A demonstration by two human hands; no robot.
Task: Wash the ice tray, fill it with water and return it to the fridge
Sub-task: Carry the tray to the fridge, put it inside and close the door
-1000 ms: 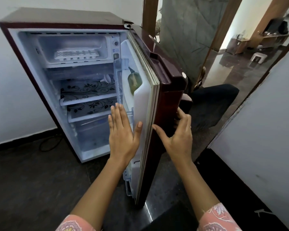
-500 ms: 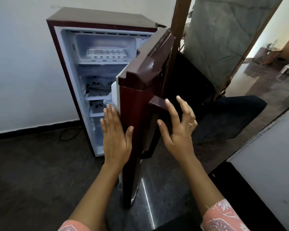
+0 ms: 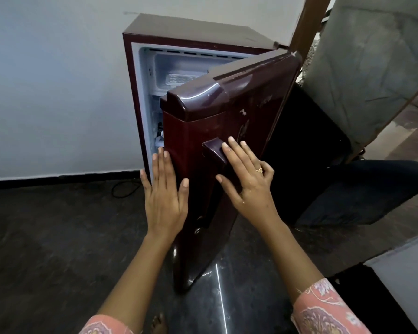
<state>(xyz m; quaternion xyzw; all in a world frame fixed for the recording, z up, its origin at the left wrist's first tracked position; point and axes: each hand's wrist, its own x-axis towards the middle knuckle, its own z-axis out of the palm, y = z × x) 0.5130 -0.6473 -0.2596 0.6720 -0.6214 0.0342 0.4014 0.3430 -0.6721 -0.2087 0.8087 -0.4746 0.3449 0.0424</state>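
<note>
A small maroon fridge (image 3: 191, 27) stands against the white wall. Its door (image 3: 246, 109) hangs partly open, swung most of the way toward the cabinet. The white ice tray (image 3: 181, 79) lies in the freezer compartment at the top, half hidden behind the door's upper edge. My right hand (image 3: 247, 182) lies flat with straight fingers on the door's front, fingertips on the handle (image 3: 214, 153). My left hand (image 3: 164, 196) is open with straight fingers at the door's free edge, in front of the gap.
A dark polished floor (image 3: 46, 249) spreads around the fridge. A black cable (image 3: 123, 189) lies by the wall skirting. A dark cushion (image 3: 362, 191) and a wooden door frame (image 3: 304, 22) are on the right. My bare toes (image 3: 158, 324) show at the bottom.
The door has swung further toward the cabinet, hiding the shelves and door rack. My right hand moved onto the door front and handle; my left hand came out from the inner side to the door's edge.
</note>
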